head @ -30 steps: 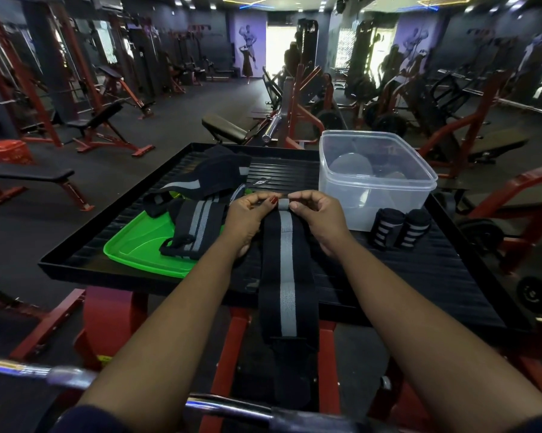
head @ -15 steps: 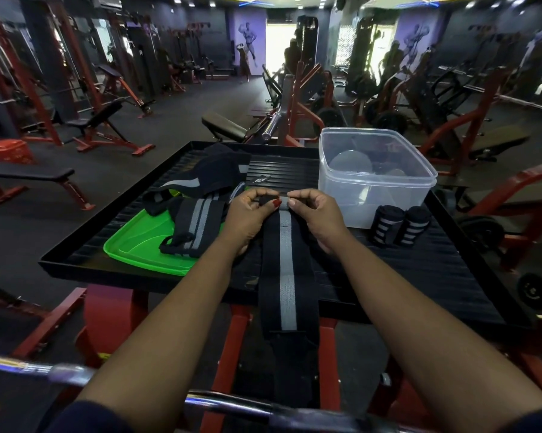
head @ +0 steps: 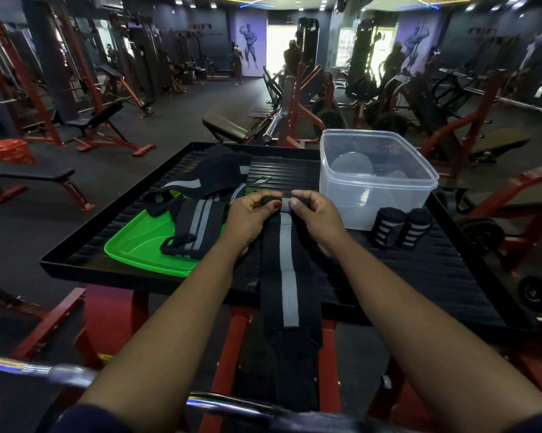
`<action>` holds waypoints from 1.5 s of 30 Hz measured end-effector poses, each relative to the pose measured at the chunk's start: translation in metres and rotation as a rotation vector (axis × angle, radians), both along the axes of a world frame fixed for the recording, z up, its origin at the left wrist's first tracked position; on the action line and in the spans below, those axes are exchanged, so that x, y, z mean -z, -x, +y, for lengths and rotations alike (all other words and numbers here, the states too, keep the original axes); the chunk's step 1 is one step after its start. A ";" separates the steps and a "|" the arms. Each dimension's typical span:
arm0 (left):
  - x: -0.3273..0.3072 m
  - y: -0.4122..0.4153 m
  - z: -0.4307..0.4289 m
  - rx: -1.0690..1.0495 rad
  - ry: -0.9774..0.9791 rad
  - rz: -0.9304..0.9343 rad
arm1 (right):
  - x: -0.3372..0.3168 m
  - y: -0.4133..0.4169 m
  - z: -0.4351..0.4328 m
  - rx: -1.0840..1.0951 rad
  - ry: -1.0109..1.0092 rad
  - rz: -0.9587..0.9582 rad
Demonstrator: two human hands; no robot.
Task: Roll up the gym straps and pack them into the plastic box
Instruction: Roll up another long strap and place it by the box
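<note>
Fingers of left hand (head: 248, 215) and right hand (head: 318, 214) pinched the rolled end of the strap (head: 287, 276) at frame centre, left of the plastic box (head: 376, 179).

the long strap (head: 287, 270) is black with one grey stripe down its middle. at ten o'clock from it, a loose strap (head: 198, 223) is black with two grey stripes, and the lid (head: 135, 248) beside it is bright green. at eleven o'clock another strap (head: 201, 179) is black with a curved grey stripe. at two o'clock the plastic box (head: 357, 207) is clear and colourless; at three o'clock two rolled straps (head: 385, 228) are black with grey bands. the counter (head: 435, 270) is black and ribbed, its frame (head: 107, 310) red. the left hand (head: 248, 217) has a red-painted thumbnail (head: 276, 205).
</note>
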State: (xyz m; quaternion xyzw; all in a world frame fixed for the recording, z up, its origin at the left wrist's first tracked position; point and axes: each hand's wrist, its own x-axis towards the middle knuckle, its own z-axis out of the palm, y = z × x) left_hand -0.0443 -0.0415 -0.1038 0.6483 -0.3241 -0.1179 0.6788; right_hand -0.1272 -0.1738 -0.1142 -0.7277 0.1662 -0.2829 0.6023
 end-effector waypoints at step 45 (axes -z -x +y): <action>-0.001 0.001 0.001 0.052 -0.005 0.315 | -0.003 0.003 -0.002 0.149 0.138 0.040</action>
